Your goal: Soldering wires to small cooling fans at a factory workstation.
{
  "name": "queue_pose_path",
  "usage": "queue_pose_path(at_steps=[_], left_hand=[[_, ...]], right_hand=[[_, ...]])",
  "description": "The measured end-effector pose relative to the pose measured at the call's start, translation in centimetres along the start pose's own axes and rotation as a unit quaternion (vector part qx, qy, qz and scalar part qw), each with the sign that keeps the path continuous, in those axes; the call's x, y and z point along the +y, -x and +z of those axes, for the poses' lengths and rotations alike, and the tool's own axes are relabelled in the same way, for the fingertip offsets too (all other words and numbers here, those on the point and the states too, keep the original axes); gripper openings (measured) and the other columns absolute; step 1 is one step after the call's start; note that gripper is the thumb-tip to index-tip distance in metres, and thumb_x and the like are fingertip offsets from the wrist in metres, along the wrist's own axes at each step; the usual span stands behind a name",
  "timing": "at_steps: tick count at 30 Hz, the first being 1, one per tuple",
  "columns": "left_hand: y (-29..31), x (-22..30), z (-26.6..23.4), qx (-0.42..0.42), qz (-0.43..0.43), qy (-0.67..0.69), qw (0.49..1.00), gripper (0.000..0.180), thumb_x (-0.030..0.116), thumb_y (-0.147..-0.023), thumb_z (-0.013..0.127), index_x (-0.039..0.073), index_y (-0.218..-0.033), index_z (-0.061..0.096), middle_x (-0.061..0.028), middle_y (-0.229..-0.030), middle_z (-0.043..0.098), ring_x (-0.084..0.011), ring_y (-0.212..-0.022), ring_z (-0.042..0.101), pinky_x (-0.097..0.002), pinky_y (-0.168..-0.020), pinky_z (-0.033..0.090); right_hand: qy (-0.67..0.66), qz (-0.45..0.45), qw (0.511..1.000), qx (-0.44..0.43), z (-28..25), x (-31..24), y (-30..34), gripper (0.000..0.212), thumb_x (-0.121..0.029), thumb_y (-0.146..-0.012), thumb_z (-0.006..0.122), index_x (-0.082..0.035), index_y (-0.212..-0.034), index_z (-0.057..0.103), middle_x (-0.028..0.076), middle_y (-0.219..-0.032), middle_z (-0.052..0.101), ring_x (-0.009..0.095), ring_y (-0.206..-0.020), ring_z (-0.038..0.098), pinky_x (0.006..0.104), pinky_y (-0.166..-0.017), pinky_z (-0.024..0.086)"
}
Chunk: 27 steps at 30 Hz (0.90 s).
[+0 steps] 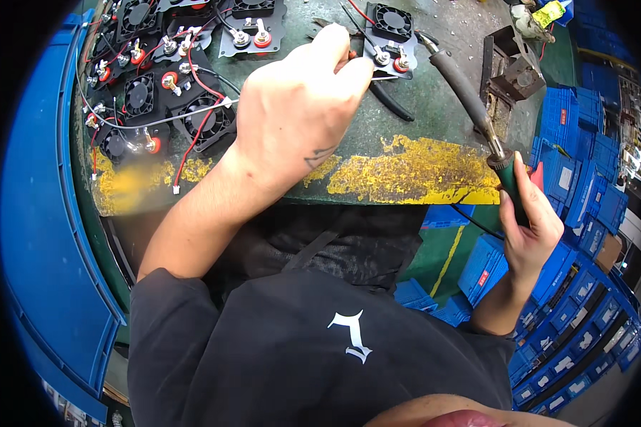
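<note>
My right hand (530, 228) grips the green handle of a soldering iron (470, 92). Its tip points up and left, beside a black fan on a plate (392, 23) that carries two screw terminals, one with a red base (402, 62). My left hand (299, 99) is closed over the bench, fingers pinched on a thin grey solder wire (157, 122). The wire trails off to the left, and its other end shows by the terminals. Partly under this hand lies a tool with dark handles, seemingly pliers (392, 103); the fingertips are largely hidden.
Several more fan plates (139, 92) with red and black leads crowd the bench's left side. A rusty metal stand (516, 75) is at the right. Worn yellow paint marks the bench's front edge (413, 174). Blue bins (577, 171) are stacked to the right; a blue panel (43, 178) stands left.
</note>
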<state>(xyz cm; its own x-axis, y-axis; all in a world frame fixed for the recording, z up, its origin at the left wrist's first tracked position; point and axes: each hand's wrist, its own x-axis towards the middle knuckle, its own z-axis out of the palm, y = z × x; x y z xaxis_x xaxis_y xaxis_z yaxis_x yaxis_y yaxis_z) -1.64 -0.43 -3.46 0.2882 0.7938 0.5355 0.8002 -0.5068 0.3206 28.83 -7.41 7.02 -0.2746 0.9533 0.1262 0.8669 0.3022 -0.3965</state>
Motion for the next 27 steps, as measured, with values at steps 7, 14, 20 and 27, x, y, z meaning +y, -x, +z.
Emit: queue_pose_path(at_steps=[7, 14, 20, 27], left_hand=[[0.0, 0.0, 0.0, -0.002, -0.002, 0.004, 1.0, 0.005, 0.011, -0.083, 0.065, 0.01, -0.079, 0.061, -0.0049, -0.084, 0.055, -0.0182, -0.069, 0.065, -0.0319, -0.055, 0.052], [0.0, 0.0, 0.1, -0.002, -0.003, 0.004, 1.0, 0.006, 0.011, -0.083, 0.066, 0.01, -0.079, 0.06, -0.0049, -0.084, 0.055, -0.0181, -0.069, 0.065, -0.0317, -0.055, 0.052], [0.0, 0.0, 0.0, -0.004, -0.006, 0.001, 1.0, 0.007, 0.012, -0.082, 0.066, 0.01, -0.078, 0.06, -0.005, -0.084, 0.054, -0.0181, -0.069, 0.065, -0.0319, -0.055, 0.052], [-0.1, 0.1, -0.2, -0.016, -0.024, 0.014, 0.999, 0.021, 0.011, -0.082, 0.08, 0.013, -0.102, 0.076, -0.0023, -0.082, 0.055, -0.0208, -0.067, 0.064, -0.0337, -0.058, 0.052]], right_hand=[[-0.01, 0.013, 0.999, -0.032, 0.4, 0.1, -0.2, 0.052, 0.013, -0.08, 0.072, 0.002, -0.132, 0.07, 0.016, -0.108, 0.078, 0.019, -0.091, 0.075, 0.0287, -0.086, 0.056], [-0.012, 0.011, 0.999, -0.035, 0.9, 0.5, -0.2, 0.052, 0.013, -0.08, 0.072, 0.003, -0.131, 0.07, 0.017, -0.111, 0.077, 0.02, -0.092, 0.075, 0.0295, -0.087, 0.056], [-0.011, 0.019, 0.999, -0.041, 0.8, 0.4, -0.2, 0.052, 0.012, -0.08, 0.073, 0.002, -0.131, 0.071, 0.018, -0.11, 0.078, 0.02, -0.092, 0.076, 0.0298, -0.087, 0.056], [-0.011, 0.005, 0.999, -0.031, 0.9, 0.6, 0.0, 0.052, 0.011, -0.081, 0.073, 0.001, -0.131, 0.071, 0.017, -0.108, 0.078, 0.021, -0.092, 0.076, 0.0296, -0.087, 0.056]])
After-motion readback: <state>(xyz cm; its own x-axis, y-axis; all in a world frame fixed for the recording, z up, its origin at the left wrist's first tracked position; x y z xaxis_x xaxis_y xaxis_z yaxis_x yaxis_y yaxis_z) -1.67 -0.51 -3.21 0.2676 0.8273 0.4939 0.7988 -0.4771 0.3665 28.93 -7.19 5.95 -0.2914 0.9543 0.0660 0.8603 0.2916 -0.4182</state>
